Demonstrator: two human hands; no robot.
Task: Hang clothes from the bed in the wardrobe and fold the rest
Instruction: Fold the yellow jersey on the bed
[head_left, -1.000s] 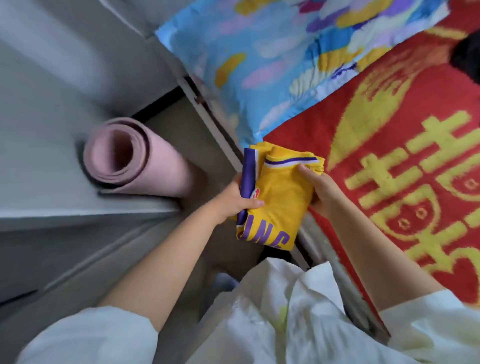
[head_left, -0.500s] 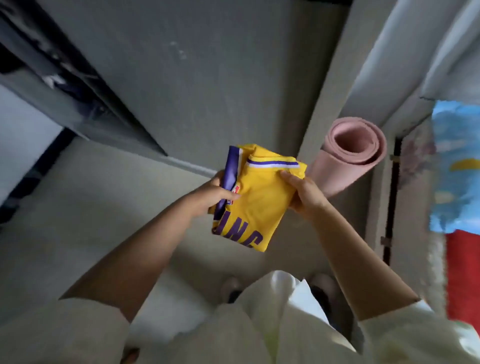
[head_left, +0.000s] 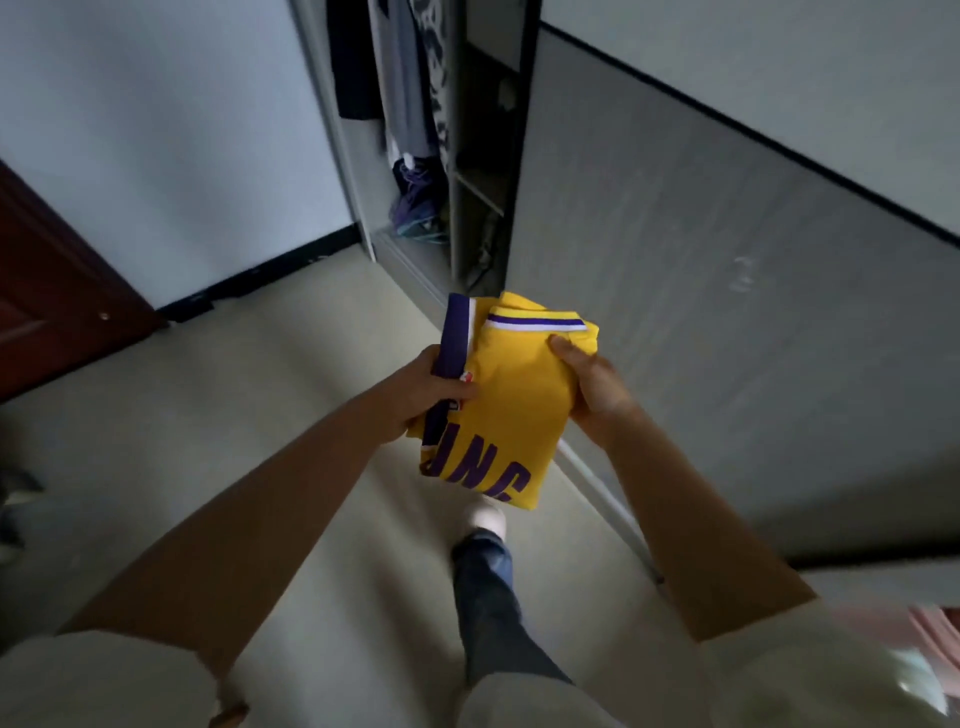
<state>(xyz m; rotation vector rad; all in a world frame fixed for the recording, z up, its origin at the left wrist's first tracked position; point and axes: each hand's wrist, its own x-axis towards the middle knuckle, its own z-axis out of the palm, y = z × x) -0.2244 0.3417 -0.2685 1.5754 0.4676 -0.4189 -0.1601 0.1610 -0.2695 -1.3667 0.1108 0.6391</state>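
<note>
A folded yellow jersey (head_left: 511, 400) is gripped at its two sides by the left hand (head_left: 423, 389) and right hand (head_left: 592, 387), before the open wardrobe (head_left: 431, 156).

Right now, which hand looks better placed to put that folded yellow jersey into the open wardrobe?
Probably the right hand: it grips the folded yellow jersey on the side toward the wardrobe front. The left hand grips the side away from it.

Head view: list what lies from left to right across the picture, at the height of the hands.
Dark red door → left hand → folded yellow jersey → right hand → grey sliding wardrobe door.
</note>
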